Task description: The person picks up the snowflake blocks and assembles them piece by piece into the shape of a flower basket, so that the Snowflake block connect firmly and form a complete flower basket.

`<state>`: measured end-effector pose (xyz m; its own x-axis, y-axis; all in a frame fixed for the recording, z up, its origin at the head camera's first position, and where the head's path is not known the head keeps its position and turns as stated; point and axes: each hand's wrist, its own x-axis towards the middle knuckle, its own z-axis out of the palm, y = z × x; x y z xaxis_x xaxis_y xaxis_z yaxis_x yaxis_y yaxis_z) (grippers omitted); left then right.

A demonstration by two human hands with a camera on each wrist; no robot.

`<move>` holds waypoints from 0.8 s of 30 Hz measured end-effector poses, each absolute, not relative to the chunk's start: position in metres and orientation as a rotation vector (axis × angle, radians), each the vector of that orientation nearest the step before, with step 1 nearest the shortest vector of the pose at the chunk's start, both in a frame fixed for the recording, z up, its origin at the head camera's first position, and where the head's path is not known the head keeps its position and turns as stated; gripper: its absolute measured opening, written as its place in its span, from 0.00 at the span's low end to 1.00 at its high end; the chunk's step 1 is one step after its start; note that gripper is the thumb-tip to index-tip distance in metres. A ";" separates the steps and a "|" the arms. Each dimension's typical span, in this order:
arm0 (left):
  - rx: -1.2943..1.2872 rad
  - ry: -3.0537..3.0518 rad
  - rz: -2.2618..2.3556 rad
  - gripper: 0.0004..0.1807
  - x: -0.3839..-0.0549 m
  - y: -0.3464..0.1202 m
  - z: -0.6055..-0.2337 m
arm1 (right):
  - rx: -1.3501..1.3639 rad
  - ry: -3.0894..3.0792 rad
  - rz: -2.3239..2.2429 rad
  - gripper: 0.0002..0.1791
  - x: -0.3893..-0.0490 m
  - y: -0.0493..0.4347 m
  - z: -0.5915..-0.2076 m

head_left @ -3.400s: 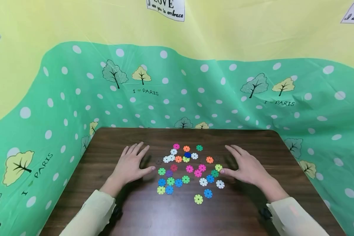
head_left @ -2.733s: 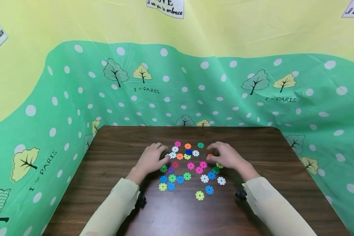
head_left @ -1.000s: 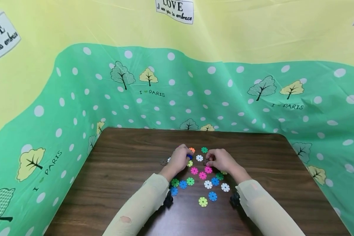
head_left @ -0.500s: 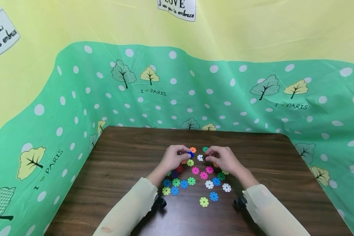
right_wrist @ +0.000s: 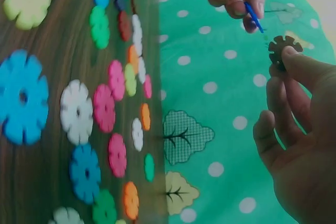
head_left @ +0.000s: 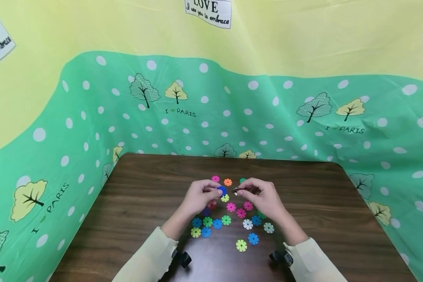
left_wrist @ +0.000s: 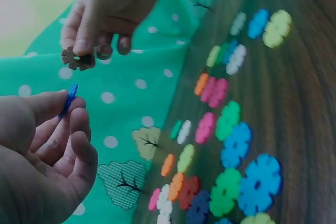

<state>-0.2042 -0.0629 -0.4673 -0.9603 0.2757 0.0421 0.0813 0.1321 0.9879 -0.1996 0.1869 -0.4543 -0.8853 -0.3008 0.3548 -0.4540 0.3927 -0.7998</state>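
Observation:
My left hand (head_left: 196,199) pinches a dark blue snowflake disc (head_left: 222,190) between thumb and fingers; the left wrist view shows this blue disc (left_wrist: 70,99) nearly edge-on. Opposite it, my right hand (head_left: 264,197) pinches a dark brown snowflake disc (right_wrist: 281,50) by its edge, the notched rim facing the blue one. Both discs are held up above the table, close together with a small gap between them. In the head view the brown disc (head_left: 235,190) is partly hidden by the right fingers.
Several loose snowflake discs lie on the dark wooden table (head_left: 144,172), among them a yellow one (head_left: 241,245), a white one (head_left: 268,228) and a pink one (head_left: 248,205). A green and yellow printed cloth (head_left: 211,117) hangs behind the table.
Both hands came in from the sides with fingers spread. The right picked up the brown disc and the left the blue disc; since then the two discs have been brought closer together.

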 end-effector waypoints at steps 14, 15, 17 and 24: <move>0.433 2.247 1.954 0.09 -0.200 -0.064 -0.465 | 0.655 -2.390 1.655 0.05 -0.182 0.164 -0.436; 0.432 2.253 1.954 0.09 -0.200 -0.064 -0.465 | 0.656 -2.392 1.657 0.05 -0.182 0.164 -0.436; 0.426 2.264 1.950 0.09 -0.200 -0.064 -0.465 | 0.657 -2.401 1.665 0.05 -0.182 0.164 -0.437; 0.441 2.243 1.948 0.09 -0.201 -0.064 -0.466 | 0.681 -2.415 1.686 0.05 -0.185 0.165 -0.442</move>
<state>-0.2007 -0.0640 -0.4657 -0.9475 0.3078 0.0865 0.1287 0.1196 0.9844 -0.1853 0.1649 -0.4421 -0.8919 -0.2923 0.3451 -0.4247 0.2791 -0.8612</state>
